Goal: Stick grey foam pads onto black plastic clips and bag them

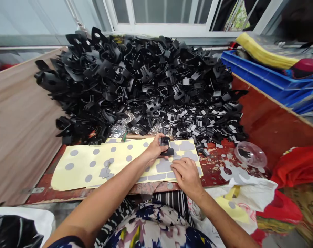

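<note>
Sitting between the fingers (163,148) of the left hand (153,148), a black part (168,152)

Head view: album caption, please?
Left hand holds a black part, right hand over yellow sheets, black pieces piled behind.

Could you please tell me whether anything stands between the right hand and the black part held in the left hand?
Nothing visible stands between the right hand and the black part; the yellow sheet lies beneath that gap. The left hand, holding the part, covers some of it.
</note>
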Available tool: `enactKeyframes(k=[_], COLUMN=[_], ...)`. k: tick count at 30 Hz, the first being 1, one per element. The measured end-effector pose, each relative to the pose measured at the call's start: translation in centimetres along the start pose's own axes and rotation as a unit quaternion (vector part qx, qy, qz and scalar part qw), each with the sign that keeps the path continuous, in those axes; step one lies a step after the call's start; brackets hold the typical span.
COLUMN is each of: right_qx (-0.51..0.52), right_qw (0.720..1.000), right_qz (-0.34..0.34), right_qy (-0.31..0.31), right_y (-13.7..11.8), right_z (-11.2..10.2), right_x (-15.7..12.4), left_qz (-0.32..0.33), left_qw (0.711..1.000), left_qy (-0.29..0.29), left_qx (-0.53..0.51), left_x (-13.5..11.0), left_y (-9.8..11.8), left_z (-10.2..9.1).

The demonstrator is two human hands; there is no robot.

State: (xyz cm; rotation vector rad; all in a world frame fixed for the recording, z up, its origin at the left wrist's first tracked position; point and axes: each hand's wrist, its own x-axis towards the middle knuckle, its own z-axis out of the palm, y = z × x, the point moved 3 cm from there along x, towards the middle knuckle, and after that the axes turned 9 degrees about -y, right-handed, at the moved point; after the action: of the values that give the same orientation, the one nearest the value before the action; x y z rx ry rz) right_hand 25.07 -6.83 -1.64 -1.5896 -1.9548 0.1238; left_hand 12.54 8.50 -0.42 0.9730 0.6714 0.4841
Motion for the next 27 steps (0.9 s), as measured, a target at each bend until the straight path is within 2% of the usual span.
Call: enactKeyframes(k=[3, 6, 7, 9, 10, 11, 13, 15, 16, 21, 27], right_qx=[0.002, 0.136, 0.211, 0.348, 0.383, 0.387, 0.326, 0.263, 0.256, 0.303, 0.322], right_qw=[1.0, 0.987, 0.971, 0.918, 0.901, 0.902, 0.938, 0.951, 0.949, 0.928, 0.92], right_qz=[0.013, 0.063, 0.076, 0.078, 0.074, 0.077, 0.107, 0.147, 0.16, 0.182, 0.182], right_qy=[-0.011, -0.05, -0.088, -0.176, -0.192, -0.172, -0.049, 0.067, 0.093, 0.121, 0.131], right_y=[-0.8, -2.1, -2.8, -4.4, -4.9, -5.0, -4.0, -2.4, -1.6, 0.3, -0.4], right_z=[0.5, -1.1, -1.9, -3.6, -4.5, -5.3, -6.5, -6.3, -5.7, -1.7, -0.3], right_x=[0.2, 0.6, 0.6, 0.6, 0.7, 0.8, 1.4, 2.1, 2.4, 3.6, 3.9], left_qz=[-0.004, -0.004, -0.004, -0.004, -0.004, -0.001, 0.005, 0.003, 0.0, -0.009, 0.01], left_qw=[1.0, 1.0, 1.0, 1.0, 1.0, 1.0, 0.998, 0.994, 0.99, 0.969, 0.963], left_qy=[0.004, -0.004, -0.005, -0.005, -0.005, -0.005, -0.015, -0.038, -0.05, -0.053, -0.052], left_qx=[0.002, 0.0, -0.001, -0.006, -0.013, -0.024, -0.06, -0.107, -0.136, -0.241, -0.264], left_x=[0.6, 0.6, 0.6, 0.6, 0.5, 0.3, -0.4, -1.7, -2.5, -5.5, -6.0], left_y=[-0.9, -1.0, -0.9, -0.6, -0.4, -0.3, 0.0, 0.1, 0.1, -0.2, -0.2], left_z=[-0.2, -0.3, -0.4, -0.4, -0.4, -0.3, -0.1, 0.3, 0.6, 1.7, 2.0])
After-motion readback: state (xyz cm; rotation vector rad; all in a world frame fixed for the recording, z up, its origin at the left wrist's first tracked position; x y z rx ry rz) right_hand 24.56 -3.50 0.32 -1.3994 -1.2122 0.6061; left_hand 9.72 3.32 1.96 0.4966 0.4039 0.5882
